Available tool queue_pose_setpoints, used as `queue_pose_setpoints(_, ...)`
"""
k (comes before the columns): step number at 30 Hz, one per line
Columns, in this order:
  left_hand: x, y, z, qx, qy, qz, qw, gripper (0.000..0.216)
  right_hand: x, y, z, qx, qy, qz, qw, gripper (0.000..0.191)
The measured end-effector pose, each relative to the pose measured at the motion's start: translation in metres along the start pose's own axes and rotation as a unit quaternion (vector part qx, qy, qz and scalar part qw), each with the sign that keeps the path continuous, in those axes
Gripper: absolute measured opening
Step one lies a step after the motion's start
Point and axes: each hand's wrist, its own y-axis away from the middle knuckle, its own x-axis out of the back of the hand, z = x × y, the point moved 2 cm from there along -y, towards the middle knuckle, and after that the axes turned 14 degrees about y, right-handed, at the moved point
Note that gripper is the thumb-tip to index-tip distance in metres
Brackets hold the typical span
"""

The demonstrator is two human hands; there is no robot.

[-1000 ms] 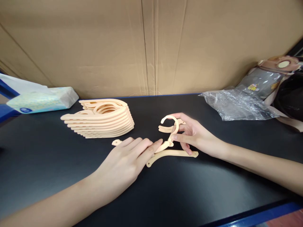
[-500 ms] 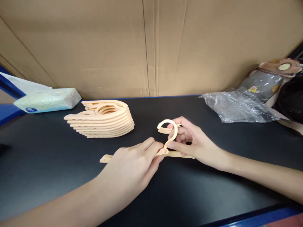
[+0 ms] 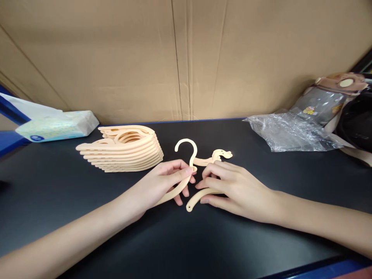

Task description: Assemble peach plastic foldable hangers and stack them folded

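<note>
My left hand point(image 3: 168, 180) is closed in a pinch on a cream plastic hanger hook point(image 3: 190, 149), which stands upright and curls to the left. A curved hanger arm point(image 3: 174, 192) runs down under that thumb and meets the hook at the fingertips. My right hand point(image 3: 229, 184) grips a separate curved hanger arm point(image 3: 199, 195), low over the table, its holed end pointing toward me. Just behind the right fingers, more cream hanger pieces point(image 3: 222, 154) lie on the table, partly hidden. A stack of folded cream hangers point(image 3: 122, 151) sits to the left, beyond my left hand.
On the black table point(image 3: 186, 248) a tissue pack point(image 3: 61, 126) lies at the back left. At the back right are a crumpled clear plastic bag point(image 3: 290, 131), a clear bottle with a brown lid point(image 3: 315, 100) and a black item point(image 3: 359, 120). Cardboard point(image 3: 116, 58) stands behind.
My left hand has turned over, bringing the hook upright. My right hand has let go of the hook and taken hold of the separate hanger arm. Pieces behind it are now more visible.
</note>
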Motion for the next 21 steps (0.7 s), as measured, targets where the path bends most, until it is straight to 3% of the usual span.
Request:
queue_pose_setpoints(8,0.0024,0.0033,-0.0012,-0.004,0.010,-0.031,0.999,0.019,0.0028,-0.0001,-0.0033,0.078,-0.016,-0.010,0.997,0.023)
queue_pose_setpoints(15,0.0037,0.0033,0.0002,-0.016,0.001,-0.048,0.999,0.019,0.0018,0.0019,0.0008,0.055,0.053,0.033,0.997,0.021)
queue_pose_setpoints(21,0.0048,0.0051,0.0009,-0.001,0.010,-0.031,0.999,0.025,-0.0009,0.0034,0.0056,0.024,0.103,0.026,0.994,0.024)
